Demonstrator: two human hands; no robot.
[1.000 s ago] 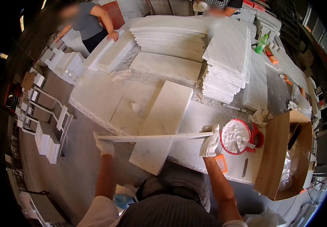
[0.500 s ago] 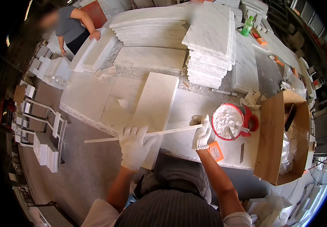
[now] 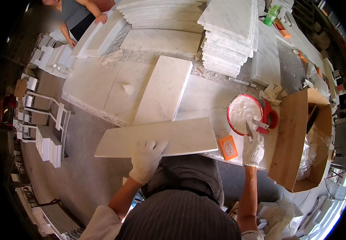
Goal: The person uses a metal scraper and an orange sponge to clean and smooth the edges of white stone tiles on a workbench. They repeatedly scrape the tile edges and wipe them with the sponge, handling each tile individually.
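This slab [image 3: 181, 136] looks bare, left hand [image 3: 146, 163] spread over it; right hand [image 3: 253, 153] meets scraper [image 3: 261, 124], three o'clock, grip unclear.

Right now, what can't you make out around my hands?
All in the head view:
Underside of the slab at your left hand: faces away.
Floor of the red bucket: covered by white paste.
Print on the orange box: too small.
Tall slab stack: cut off by upper edge.

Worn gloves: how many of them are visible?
2: one on the left hand, touching the white slab; one on the right hand, at the red bucket.
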